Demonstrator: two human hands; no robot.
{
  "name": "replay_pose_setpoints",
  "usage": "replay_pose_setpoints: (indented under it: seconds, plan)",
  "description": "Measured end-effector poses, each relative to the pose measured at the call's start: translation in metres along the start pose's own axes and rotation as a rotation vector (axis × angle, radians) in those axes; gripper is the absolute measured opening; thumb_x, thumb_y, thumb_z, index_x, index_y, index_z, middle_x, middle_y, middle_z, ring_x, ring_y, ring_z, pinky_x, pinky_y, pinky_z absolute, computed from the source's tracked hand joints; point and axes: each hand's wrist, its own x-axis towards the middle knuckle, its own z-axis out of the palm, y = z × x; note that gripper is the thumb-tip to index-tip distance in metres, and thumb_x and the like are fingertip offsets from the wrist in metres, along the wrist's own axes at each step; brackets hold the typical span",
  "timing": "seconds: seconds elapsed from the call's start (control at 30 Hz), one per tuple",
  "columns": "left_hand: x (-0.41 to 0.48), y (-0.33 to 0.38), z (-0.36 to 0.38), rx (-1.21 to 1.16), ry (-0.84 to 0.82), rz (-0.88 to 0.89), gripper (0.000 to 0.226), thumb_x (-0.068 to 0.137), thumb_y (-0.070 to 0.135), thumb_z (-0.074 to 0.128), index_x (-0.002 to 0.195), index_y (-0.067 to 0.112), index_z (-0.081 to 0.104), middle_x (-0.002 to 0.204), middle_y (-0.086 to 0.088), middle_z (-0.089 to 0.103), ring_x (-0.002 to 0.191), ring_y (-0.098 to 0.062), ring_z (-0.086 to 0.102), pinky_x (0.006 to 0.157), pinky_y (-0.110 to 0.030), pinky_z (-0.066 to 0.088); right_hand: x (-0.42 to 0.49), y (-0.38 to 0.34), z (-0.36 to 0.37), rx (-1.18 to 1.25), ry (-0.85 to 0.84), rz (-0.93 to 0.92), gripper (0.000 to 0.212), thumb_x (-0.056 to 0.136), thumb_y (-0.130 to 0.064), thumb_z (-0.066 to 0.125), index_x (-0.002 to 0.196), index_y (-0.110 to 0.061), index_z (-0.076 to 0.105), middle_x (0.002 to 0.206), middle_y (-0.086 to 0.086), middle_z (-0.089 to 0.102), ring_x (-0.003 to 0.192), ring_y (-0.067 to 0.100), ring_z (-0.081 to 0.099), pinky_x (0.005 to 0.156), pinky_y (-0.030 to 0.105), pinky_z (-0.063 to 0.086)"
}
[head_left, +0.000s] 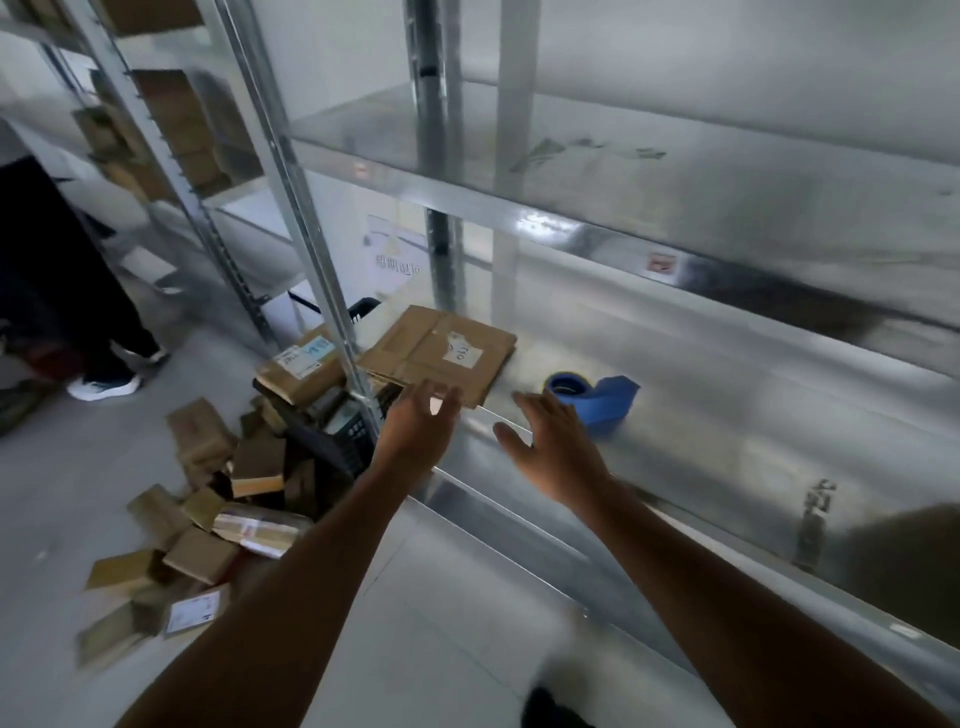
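1. Legs of one bystander (78, 291) in dark trousers stand at far left.
2. Small brown parcels (208, 525) lie heaped on the floor (57, 499) beside the rack's upright; blur prevents an exact count.
3. One left hand (421, 423) reaches forward, fingers spread and holding nothing, its tips at the near edge of the cardboard; contact cannot be told.
4. One flattened cardboard box (410, 358), bearing two white labels, lies on the metal shelf (727, 447) at its left end.
5. One right hand (550, 449) hovers open and empty over the shelf.
6. One blue tape dispenser (597, 397) sits just beyond it.
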Motion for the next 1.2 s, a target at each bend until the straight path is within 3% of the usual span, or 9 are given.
replay_pose_setpoints:
  seconds: [0.1,0.2,0.4,0.53,0.73,0.9,1.0,1.1,1.2]
  plan:
    - [0.032,-0.024,-0.003,0.093,-0.006,-0.004,0.060,0.083,0.066,0.039,0.115,0.023,0.065,0.122,-0.004,0.062,0.115,-0.024,0.057,0.100,-0.046,0.046,0.037,0.001,0.024,-0.021,0.013,-0.018,0.076,0.088,-0.063,0.032,0.133,-0.009,0.061,0.131,0.014,0.065,0.130,0.036,0.053,0.109,0.049,0.039]
    - [0.064,-0.041,-0.002,0.237,-0.008,-0.004,0.057,0.089,0.064,0.044,0.125,0.022,0.059,0.137,-0.005,0.052,0.130,-0.026,0.043,0.111,-0.049,0.035,0.080,0.003,0.042,-0.015,0.001,0.039,0.066,0.087,-0.060,0.036,0.123,-0.012,0.064,0.119,0.012,0.066,0.119,0.035,0.056,0.101,0.046,0.044]
    - [0.134,-0.068,-0.012,0.463,-0.120,-0.063,0.068,0.091,0.068,0.041,0.143,0.025,0.047,0.154,-0.005,0.033,0.146,-0.027,0.019,0.121,-0.048,0.017,0.149,0.001,0.064,0.020,-0.132,0.157,0.060,0.098,-0.052,0.053,0.145,-0.015,0.045,0.136,0.022,0.051,0.130,0.038,0.045,0.109,0.043,0.037]
    - [0.183,-0.076,-0.020,0.409,-0.126,-0.115,0.066,0.090,0.065,0.048,0.141,0.023,0.047,0.152,-0.006,0.035,0.144,-0.026,0.023,0.119,-0.047,0.021,0.182,0.007,0.077,0.028,-0.177,0.225,0.068,0.100,-0.052,0.051,0.153,-0.014,0.033,0.144,0.025,0.045,0.136,0.039,0.039,0.114,0.045,0.034]
    - [0.239,-0.098,-0.018,0.403,-0.240,-0.196,0.086,0.080,0.077,0.047,0.144,0.020,0.043,0.144,-0.010,0.043,0.136,-0.030,0.032,0.111,-0.053,0.034,0.209,0.008,0.096,0.061,-0.213,0.341,0.072,0.101,-0.051,0.050,0.158,-0.016,0.022,0.154,0.021,0.038,0.143,0.039,0.032,0.117,0.048,0.032]
    - [0.291,-0.132,-0.003,0.319,-0.348,-0.167,0.102,0.064,0.092,0.042,0.152,0.047,0.016,0.154,-0.015,0.036,0.145,-0.038,0.024,0.118,-0.058,0.020,0.229,0.004,0.114,0.123,-0.115,0.487,0.073,0.098,-0.047,0.055,0.159,-0.024,0.020,0.158,0.009,0.039,0.142,0.034,0.034,0.116,0.049,0.031]
    - [0.301,-0.134,-0.003,0.285,-0.397,-0.173,0.101,0.071,0.083,0.054,0.154,0.042,0.014,0.155,-0.016,0.028,0.143,-0.040,0.022,0.115,-0.059,0.025,0.239,-0.004,0.127,0.198,-0.041,0.624,0.079,0.093,-0.050,0.059,0.159,-0.031,0.021,0.155,0.007,0.045,0.141,0.035,0.038,0.114,0.054,0.038]
    - [0.306,-0.142,-0.002,0.302,-0.403,-0.119,0.102,0.076,0.076,0.061,0.155,0.030,0.017,0.145,-0.013,0.030,0.136,-0.036,0.025,0.111,-0.057,0.032,0.243,0.021,0.160,0.417,0.074,0.702,0.073,0.081,-0.064,0.058,0.147,-0.044,0.032,0.137,0.003,0.061,0.128,0.029,0.058,0.099,0.053,0.054]
    - [0.306,-0.144,-0.008,0.229,-0.432,-0.106,0.105,0.071,0.078,0.065,0.153,0.027,0.022,0.141,-0.013,0.034,0.133,-0.036,0.029,0.109,-0.057,0.035,0.237,-0.005,0.154,0.529,0.218,0.735,0.072,0.085,-0.055,0.065,0.148,-0.038,0.037,0.142,0.002,0.052,0.131,0.022,0.053,0.104,0.050,0.051]
